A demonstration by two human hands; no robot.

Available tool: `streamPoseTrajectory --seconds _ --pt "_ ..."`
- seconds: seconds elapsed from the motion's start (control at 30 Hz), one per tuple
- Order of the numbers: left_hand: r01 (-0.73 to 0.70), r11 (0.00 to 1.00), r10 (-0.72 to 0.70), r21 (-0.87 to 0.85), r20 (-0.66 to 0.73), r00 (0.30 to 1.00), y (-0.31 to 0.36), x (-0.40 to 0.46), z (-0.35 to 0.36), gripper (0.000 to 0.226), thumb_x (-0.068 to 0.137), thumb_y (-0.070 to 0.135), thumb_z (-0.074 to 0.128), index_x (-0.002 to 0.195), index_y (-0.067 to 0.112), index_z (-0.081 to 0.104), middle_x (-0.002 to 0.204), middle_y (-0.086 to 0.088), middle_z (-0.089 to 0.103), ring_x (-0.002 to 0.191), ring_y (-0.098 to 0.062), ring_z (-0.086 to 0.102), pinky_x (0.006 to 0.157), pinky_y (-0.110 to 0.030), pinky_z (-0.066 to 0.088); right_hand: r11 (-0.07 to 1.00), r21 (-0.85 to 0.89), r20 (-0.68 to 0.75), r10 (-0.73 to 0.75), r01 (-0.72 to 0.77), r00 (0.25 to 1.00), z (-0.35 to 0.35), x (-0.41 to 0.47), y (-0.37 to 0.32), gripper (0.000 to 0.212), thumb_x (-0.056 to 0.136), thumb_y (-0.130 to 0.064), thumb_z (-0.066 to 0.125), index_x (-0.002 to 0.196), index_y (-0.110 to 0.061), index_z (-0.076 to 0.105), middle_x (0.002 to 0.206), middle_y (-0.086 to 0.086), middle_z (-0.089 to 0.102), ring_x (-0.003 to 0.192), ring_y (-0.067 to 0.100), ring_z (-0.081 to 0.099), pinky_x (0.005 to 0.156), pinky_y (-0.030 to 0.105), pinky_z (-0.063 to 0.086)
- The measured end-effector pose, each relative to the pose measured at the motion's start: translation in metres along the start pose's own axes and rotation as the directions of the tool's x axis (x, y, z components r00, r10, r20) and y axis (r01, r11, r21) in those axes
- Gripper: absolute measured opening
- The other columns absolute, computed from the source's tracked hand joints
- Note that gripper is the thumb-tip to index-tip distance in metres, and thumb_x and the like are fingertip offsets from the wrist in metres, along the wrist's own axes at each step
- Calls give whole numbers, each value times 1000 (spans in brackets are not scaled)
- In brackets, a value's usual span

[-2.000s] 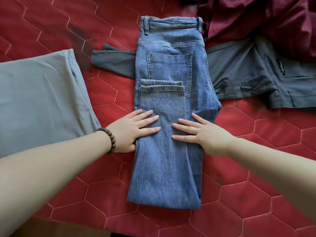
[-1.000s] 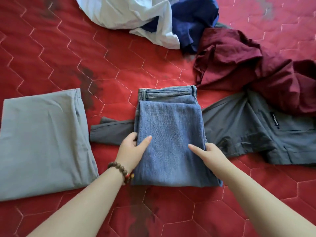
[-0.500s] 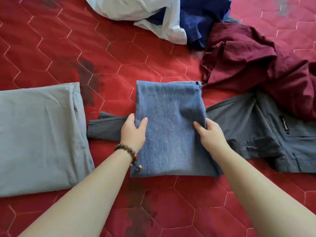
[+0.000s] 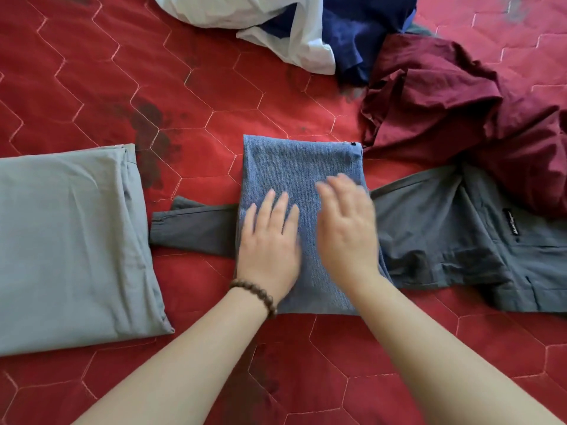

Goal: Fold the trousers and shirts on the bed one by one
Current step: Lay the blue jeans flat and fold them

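- The folded blue jeans [image 4: 302,191] are seen as a compact rectangle at the middle of the red quilted bed [image 4: 92,87], laid across a leg of the dark grey trousers [image 4: 445,234].
- The left hand [image 4: 270,250] is laid flat on the near left part of the denim, fingers straight and slightly spread, nothing gripped.
- The right hand [image 4: 346,228] is blurred by motion above the right half; fingers appear extended and nothing is held, but contact with the cloth cannot be told.
- Step judged: the finished fold is being pressed flat.
- Pressure is best applied from centre outward, so the thick layers are seated and the edges kept aligned.
- The bundle should then be lifted whole, supported from beneath, lest the grey trousers be dragged along.
- A folded grey-blue garment [image 4: 67,240] lies well to the left; unfolded maroon [image 4: 460,102], white [image 4: 276,26] and navy [image 4: 362,35] garments remain at the far side.
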State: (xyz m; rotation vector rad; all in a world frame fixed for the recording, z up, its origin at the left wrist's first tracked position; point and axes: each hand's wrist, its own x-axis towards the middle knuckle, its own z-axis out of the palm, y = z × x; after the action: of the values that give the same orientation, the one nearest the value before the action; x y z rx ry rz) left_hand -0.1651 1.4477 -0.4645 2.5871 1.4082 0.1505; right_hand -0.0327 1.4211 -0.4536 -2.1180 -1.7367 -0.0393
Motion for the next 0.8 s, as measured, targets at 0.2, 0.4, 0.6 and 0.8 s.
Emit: streamPoseTrajectory --seconds 0.2,0.4,0.6,0.8 --pt "3 991 -25 131 162 987 -11 -13 25 64 92 46 31 150 19 29 158 -3 21 146 -32 12 115 -56 13 965 -160 397 -128 206 909 33 4 28 54 98 -44 38 149 -27 32 157 0 26 146 22 19 118 53 3" --pt "-5 992 -9 125 115 993 -13 -14 38 69 90 50 34 151 19 26 159 -7 18 146 -36 9 113 -60 14 929 -366 296 65 51 953 30 58 57 53 98 -35 38 147 -16 35 155 9 30 147 27 16 111 65 -4" --pt "24 991 -43 132 145 988 -10 -12 36 63 88 50 35 142 18 43 153 -13 32 145 -39 13 113 -61 14 943 55 449 -318 329 835 54 65 -4 51 101 -40 31 150 -29 25 159 -3 20 148 21 10 119 47 -2" --pt "18 990 -36 138 127 991 -10 -12 37 69 88 50 37 150 20 29 159 -9 17 146 -39 9 113 -61 13 940 -231 459 -121 250 880 65 90 27 52 100 -53 15 150 -43 9 160 -7 14 148 20 6 113 58 -10"
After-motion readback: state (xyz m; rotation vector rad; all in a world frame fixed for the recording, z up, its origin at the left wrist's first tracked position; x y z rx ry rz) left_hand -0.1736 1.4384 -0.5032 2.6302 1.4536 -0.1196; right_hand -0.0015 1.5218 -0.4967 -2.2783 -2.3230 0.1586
